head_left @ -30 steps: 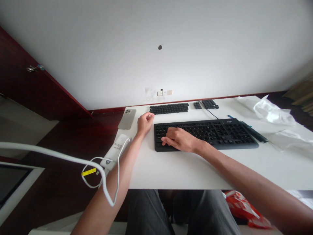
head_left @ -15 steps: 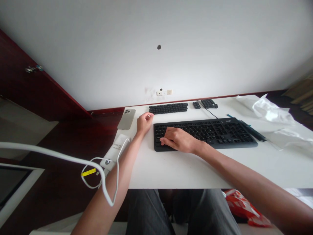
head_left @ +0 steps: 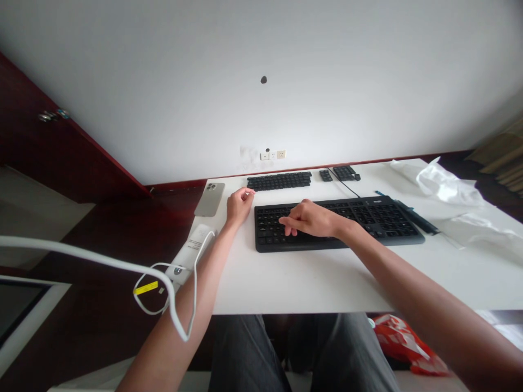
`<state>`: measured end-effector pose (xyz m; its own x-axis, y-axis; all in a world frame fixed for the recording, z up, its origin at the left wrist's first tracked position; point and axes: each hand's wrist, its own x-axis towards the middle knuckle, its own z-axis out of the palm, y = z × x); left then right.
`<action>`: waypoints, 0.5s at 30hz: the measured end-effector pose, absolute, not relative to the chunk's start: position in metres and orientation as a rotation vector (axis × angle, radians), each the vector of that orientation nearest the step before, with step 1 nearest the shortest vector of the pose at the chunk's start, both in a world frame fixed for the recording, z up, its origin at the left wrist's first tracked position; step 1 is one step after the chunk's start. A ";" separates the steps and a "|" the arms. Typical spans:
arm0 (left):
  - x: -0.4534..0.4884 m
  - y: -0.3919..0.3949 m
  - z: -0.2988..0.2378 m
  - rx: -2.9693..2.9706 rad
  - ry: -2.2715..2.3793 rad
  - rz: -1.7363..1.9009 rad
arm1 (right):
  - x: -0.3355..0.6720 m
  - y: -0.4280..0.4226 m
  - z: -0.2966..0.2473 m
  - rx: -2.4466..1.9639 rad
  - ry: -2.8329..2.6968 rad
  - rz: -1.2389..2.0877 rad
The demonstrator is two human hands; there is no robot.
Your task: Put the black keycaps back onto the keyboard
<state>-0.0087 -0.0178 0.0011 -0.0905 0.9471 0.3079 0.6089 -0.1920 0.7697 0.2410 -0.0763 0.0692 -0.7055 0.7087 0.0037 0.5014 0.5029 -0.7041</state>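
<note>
A black keyboard [head_left: 392, 235] lies flat on the white table [head_left: 302, 283]. Over its left half is my right hand [head_left: 310, 219], fingers curled and thumb side pointing left; anything inside them is hidden. My left hand [head_left: 239, 206] rests on the table off the keyboard's left end. Its fingers are bent together near a block of black keycaps [head_left: 279, 181] set out in rows, and I cannot make out anything in them. Two smaller groups of keycaps, one a small cluster [head_left: 326, 175] and one larger group [head_left: 344, 172], lie farther right at the back.
A phone [head_left: 210, 199] and a white power strip [head_left: 198, 245] with a looped cable lie along the left edge. Right of the keyboard are a dark, long object [head_left: 417, 218] and crumpled white wrapping [head_left: 441, 182]. The wall [head_left: 183, 109] stands behind the table.
My right hand has lifted and shifted right and back from the keyboard's lower left keys. My left hand stays in about the same place. The view has shifted slightly.
</note>
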 end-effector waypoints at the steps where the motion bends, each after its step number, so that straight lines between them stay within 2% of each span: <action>1: -0.009 -0.018 0.001 1.800 1.685 1.193 | 0.242 -0.075 0.069 -0.998 -2.466 1.052; 15: -0.007 -0.020 0.005 1.776 1.672 1.210 | 0.237 -0.079 0.064 -0.853 -2.502 1.100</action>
